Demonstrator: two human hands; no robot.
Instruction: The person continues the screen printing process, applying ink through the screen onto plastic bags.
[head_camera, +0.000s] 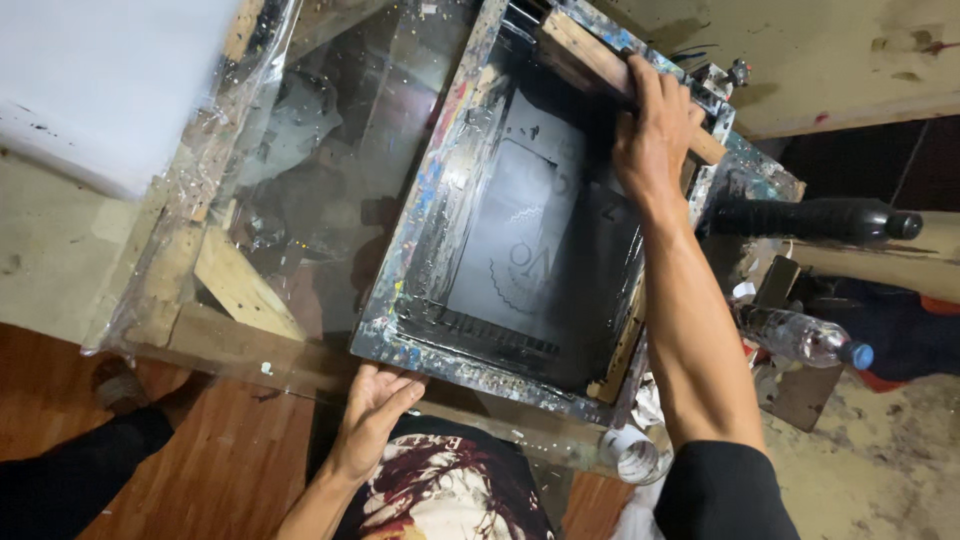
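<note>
Left hand at bottom centre of frame, fingers spread flat against near rim of printing screen. Screen fills centre: I judge frame stiff, mesh delicate, ink slick; hold by rim. Right hand at upper right, closed around wooden squeegee.

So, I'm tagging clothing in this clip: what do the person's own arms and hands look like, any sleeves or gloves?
Both hands are bare, with no gloves, rings or watch visible. The right hand leads to a bare forearm ending in a black sleeve at the upper arm. The left hand also has a bare forearm; no sleeve shows.
</note>
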